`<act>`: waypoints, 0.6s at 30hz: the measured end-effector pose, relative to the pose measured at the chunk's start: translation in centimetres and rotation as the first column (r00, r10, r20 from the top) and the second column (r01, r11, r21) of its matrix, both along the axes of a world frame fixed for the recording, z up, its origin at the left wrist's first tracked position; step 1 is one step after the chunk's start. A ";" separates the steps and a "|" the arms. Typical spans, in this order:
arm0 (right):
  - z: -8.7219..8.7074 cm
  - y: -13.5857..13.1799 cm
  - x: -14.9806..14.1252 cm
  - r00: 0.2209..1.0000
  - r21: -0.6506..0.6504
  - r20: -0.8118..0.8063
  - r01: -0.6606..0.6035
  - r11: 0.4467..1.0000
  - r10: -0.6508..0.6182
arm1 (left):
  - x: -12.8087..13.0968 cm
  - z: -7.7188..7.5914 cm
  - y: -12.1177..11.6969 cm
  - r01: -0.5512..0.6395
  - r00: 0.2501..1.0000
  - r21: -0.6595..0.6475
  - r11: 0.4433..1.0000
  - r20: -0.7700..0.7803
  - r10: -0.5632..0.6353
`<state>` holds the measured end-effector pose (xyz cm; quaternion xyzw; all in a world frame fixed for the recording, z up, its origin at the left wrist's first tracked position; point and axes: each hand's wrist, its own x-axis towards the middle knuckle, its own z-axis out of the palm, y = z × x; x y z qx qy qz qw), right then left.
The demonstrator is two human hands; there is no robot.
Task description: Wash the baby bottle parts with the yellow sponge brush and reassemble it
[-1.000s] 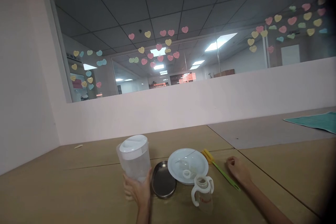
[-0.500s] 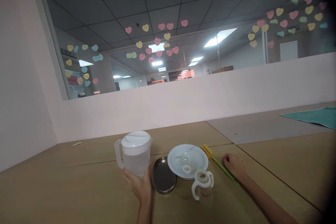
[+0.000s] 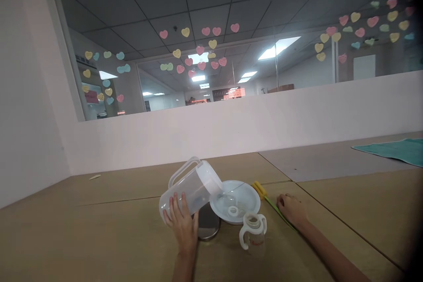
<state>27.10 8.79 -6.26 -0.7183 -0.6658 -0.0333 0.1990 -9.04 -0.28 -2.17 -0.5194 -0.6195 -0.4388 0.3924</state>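
My left hand [image 3: 183,224] is wrapped around the body of a clear plastic pitcher [image 3: 188,191] with a white lid. The pitcher leans far to the right, its spout end over the rim of a white bowl [image 3: 253,205]. Inside the bowl lie a white ring [image 3: 233,211] and some clear pieces I cannot make out fully. A baby bottle [image 3: 254,231] with two white handles stands uncapped just in front. Resting on the table, my right hand [image 3: 292,210] is loosely curled beside the green handle of a yellow sponge brush [image 3: 260,189], seemingly holding nothing.
An oval metal tray [image 3: 209,224] lies partly under the tilted pitcher. A teal cloth [image 3: 396,150] is at the far right of the table [image 3: 99,238]. A small flat pale piece [image 3: 94,177] lies at the back left. The wall with a window closes off the back.
The pitcher was upright over the left of the tray; my left hand has tipped it to the right, bringing its lid end to the bowl. My right hand has stayed about where it was.
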 end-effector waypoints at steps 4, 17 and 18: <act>-0.1 0.0 0.0 1.000 -0.001 0.019 -0.008 1.000 0.008 | 0.0 0.0 -0.1 0.021 0.999 0.001 1.000 -0.024 -0.021; 0.1 -0.1 -0.1 0.999 -0.005 0.048 -0.020 1.000 0.020 | 0.3 0.5 -0.1 0.053 0.998 0.077 0.996 -0.021 -0.052; 0.1 -0.1 -0.1 0.999 -0.006 0.049 -0.023 1.000 0.023 | 0.3 0.6 -0.1 0.053 0.998 0.071 0.996 -0.024 -0.051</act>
